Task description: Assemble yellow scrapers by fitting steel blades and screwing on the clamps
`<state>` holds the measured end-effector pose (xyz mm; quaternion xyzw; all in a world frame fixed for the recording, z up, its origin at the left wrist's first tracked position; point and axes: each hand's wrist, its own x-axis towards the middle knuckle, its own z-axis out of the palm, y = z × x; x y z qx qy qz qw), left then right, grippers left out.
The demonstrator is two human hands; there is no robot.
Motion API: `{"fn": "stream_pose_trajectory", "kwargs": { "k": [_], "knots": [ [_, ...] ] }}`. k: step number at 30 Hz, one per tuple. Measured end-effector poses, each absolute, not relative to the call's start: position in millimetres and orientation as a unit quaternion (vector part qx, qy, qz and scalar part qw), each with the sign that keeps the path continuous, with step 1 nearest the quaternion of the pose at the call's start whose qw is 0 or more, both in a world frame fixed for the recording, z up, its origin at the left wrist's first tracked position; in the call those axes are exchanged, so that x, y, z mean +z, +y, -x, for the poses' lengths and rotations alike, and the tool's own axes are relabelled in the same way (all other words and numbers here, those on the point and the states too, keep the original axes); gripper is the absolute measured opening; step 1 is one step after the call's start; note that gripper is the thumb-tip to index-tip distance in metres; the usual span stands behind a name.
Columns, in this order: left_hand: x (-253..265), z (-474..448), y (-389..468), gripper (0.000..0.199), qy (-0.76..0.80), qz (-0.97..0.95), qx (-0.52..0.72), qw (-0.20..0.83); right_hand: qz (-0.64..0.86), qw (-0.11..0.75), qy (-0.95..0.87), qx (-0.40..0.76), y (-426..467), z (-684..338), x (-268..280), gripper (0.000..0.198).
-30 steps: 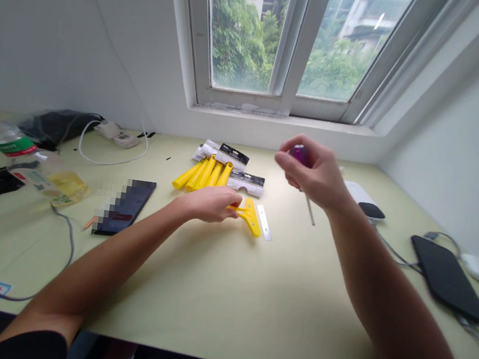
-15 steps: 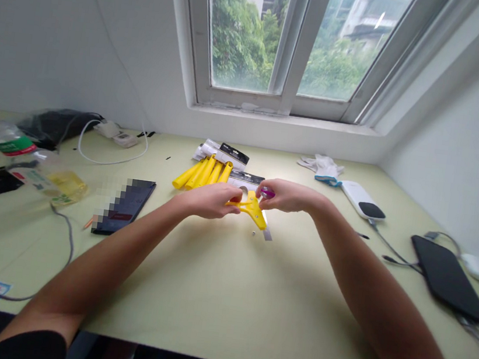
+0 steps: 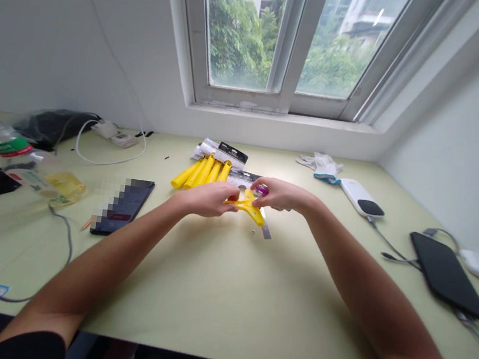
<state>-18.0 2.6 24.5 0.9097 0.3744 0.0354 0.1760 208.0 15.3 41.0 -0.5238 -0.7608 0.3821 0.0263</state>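
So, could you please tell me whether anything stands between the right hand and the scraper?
Nothing visible does: the right hand, holding the screwdriver, is close beside the scraper in the left hand. Actual contact is unclear.

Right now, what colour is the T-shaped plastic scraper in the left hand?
The T-shaped plastic scraper is bright yellow, seen best in the head view.

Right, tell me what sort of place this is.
Probably a home or office desk doubling as a workbench: a window rises beyond it, a cabled black device lies on it, and the left hand holds a yellow scraper.
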Motion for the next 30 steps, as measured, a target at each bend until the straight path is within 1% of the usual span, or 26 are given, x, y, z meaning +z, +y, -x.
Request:
{"fn": "stream_pose_trajectory", "kwargs": {
  "k": [3, 9, 16, 20, 26, 30],
  "knots": [
    [25, 17, 2, 0.021, 0.375, -0.91, 0.04, 0.174, 0.531, 0.047, -0.755, 0.382, 16, -208, 40, 0.041],
    [30, 16, 2, 0.02, 0.378, -0.906, 0.073, 0.173, 0.52, 0.059, -0.73, 0.439, 21, -219, 44, 0.043],
    [32, 16, 2, 0.017, 0.373, -0.905, 0.107, 0.172, 0.502, 0.079, -0.704, 0.496, 21, -222, 45, 0.029],
    [31, 16, 1, 0.019, 0.378, -0.905, 0.108, 0.16, 0.515, 0.09, -0.695, 0.493, 24, -224, 40, 0.024],
    [30, 14, -2, 0.016, 0.371, -0.91, 0.111, 0.145, 0.515, 0.071, -0.717, 0.465, 27, -228, 39, 0.021],
    [29, 12, -2, 0.014, 0.365, -0.913, 0.116, 0.138, 0.503, 0.067, -0.706, 0.493, 27, -229, 41, 0.022]
  ]
}}
